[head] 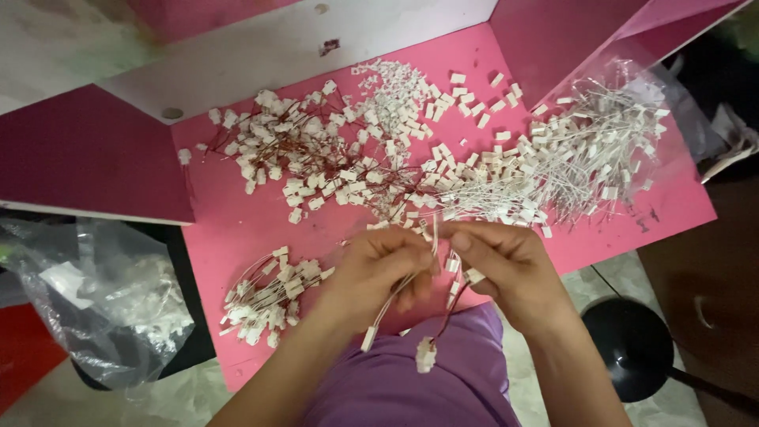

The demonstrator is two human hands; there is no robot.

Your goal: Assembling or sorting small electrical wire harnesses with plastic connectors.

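- White wires (411,286) with small white plastic connectors (369,338) were held between the two hands in the lower middle of the frame, over the near edge of the pink table (229,237).
- The left hand (379,269) was closed around the bundle of wires, and the ends hung down toward the purple clothing (411,387).
- The right hand (506,261) pinched the top of the same wires with thumb and fingers, just beside the left hand; the two hands touched.
- One red wire with a white connector (426,354) hung below the hands.
- A small pile of white-wired connectors (269,300) lay on the table in the lower left, near the left forearm.
- A large heap of connectors with red wires (300,158) was in the upper middle, and loose white connectors (443,103) were behind it.
- A clear bag with white-wired pieces (593,142) lay at the upper right.
- Another clear plastic bag (103,300) was at the left edge, off the table.
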